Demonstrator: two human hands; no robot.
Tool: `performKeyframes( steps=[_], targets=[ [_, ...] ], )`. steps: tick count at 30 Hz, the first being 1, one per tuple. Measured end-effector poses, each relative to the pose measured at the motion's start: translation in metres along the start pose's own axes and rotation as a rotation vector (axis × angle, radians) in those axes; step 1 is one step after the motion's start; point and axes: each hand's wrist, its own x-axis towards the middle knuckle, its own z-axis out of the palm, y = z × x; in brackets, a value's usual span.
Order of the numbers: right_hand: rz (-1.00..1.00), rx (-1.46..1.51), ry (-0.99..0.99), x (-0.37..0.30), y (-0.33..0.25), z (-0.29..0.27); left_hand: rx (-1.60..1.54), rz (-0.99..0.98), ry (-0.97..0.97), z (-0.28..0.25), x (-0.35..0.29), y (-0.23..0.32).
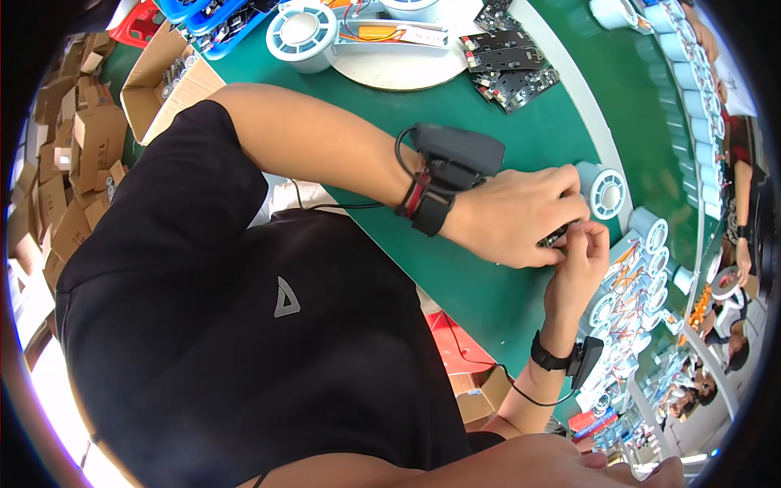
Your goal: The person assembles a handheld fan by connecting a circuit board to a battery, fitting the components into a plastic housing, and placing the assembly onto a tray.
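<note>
A small dark circuit board (555, 236) is between my two hands, above the green tabletop, and mostly covered by fingers. My left hand (517, 213), reaching in from the upper left, has its back up and its thumb and fingers closed around the board. From below comes my right hand (584, 254), its thumb and fingertips pinching the board's near right edge. A black strap with a dark box sits on each wrist. Just beyond my fingers lies a light blue round fan housing (604, 193). What detail the board carries is hidden.
Black circuit boards (506, 58) lie stacked at the back, beside a white round turntable (399, 71) bearing a light blue fan unit (301, 37). Several wired fan units (630, 281) crowd the right side. Blue bins (215, 28) stand top left. Cables (468, 354) trail from both wrists.
</note>
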Motion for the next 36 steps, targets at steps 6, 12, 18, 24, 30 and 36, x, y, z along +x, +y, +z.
performKeyframes(
  steps=[6,12,18,24,30,36],
  targets=[
    [0.091,-0.192,-0.048,0.009,-0.041,0.012,0.196,0.106,0.048,-0.002,0.009,-0.012],
    [-0.109,-0.751,-0.065,0.088,-0.068,-0.003,0.229,0.197,0.269,0.008,0.027,-0.012],
    [-0.109,-0.854,0.053,0.236,-0.112,-0.054,0.315,0.312,0.24,0.014,0.021,-0.024],
    [-0.527,-1.306,-0.017,0.222,-0.112,-0.073,0.655,0.298,0.119,-0.013,0.022,-0.028],
    [-0.331,-1.578,-0.257,0.129,-0.102,-0.105,1.109,0.163,0.095,-0.054,0.045,-0.017],
    [-0.3,-1.412,-0.114,0.086,-0.116,-0.026,1.217,0.137,-0.017,-0.076,0.045,-0.018]
  ],
)
